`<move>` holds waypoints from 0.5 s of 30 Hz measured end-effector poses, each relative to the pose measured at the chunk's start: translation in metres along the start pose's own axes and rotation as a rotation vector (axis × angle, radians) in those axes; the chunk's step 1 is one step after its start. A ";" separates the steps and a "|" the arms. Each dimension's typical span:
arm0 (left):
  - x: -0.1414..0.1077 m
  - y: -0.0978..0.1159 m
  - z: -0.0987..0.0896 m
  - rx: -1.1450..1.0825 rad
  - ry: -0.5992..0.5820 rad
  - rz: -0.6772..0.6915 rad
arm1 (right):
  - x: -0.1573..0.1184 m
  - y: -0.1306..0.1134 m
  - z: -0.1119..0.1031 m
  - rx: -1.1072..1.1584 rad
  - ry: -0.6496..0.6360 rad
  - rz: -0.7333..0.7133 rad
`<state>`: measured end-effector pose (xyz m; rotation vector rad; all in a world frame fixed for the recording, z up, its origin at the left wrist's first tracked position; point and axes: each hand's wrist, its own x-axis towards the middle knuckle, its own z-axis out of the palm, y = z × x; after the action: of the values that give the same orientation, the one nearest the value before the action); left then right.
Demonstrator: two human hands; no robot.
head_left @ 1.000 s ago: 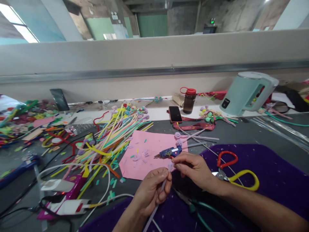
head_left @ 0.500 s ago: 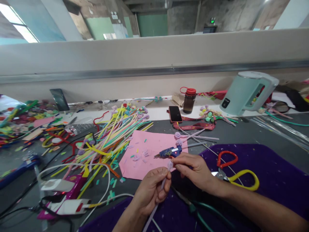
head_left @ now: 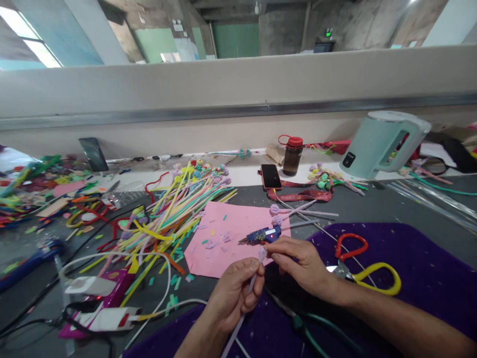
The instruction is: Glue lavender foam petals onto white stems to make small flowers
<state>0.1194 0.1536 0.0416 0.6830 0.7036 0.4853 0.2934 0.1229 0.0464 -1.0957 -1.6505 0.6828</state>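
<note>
Between the thumb and fingers of my left hand [head_left: 238, 283] is the stem of a lilac pipe-cleaner flower [head_left: 262, 254], its long tail running down past the palm. My right hand [head_left: 303, 261] has its thumb and forefinger closed at the right side of the small fuzzy bloom; what the fingertips pinch there is partly hidden. Just beyond the hands a blue glue gun [head_left: 263, 234] lies on a pink sheet [head_left: 208, 258], nozzle to the left. Lilac snippets [head_left: 214, 242] are scattered over the sheet. Two finished-looking lilac blooms [head_left: 276, 215] lie at its right edge.
Scissors [head_left: 352, 276] with red and yellow handles rest on purple cloth [head_left: 421, 263], right. Green-handled pliers [head_left: 298, 323] lie below my hands. A pile of pipe cleaners [head_left: 175, 209], cables and chargers [head_left: 91, 286] fill the left. Behind stand a phone [head_left: 271, 177], bottle [head_left: 292, 156] and kettle [head_left: 380, 144].
Both hands keep almost the same pose around the lilac flower. The whole view has shifted very slightly; nothing else visibly moved.
</note>
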 end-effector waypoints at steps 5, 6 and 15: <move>0.000 -0.002 -0.002 0.037 0.003 0.022 | 0.002 -0.001 -0.006 0.016 0.019 0.036; 0.000 -0.003 -0.002 0.037 -0.002 0.026 | 0.003 -0.001 -0.007 0.031 0.029 0.058; -0.002 -0.002 0.001 -0.060 -0.078 0.010 | 0.009 -0.002 -0.006 0.250 -0.010 0.328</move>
<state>0.1193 0.1507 0.0411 0.6460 0.6108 0.4842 0.2977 0.1298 0.0538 -1.1899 -1.3605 1.0779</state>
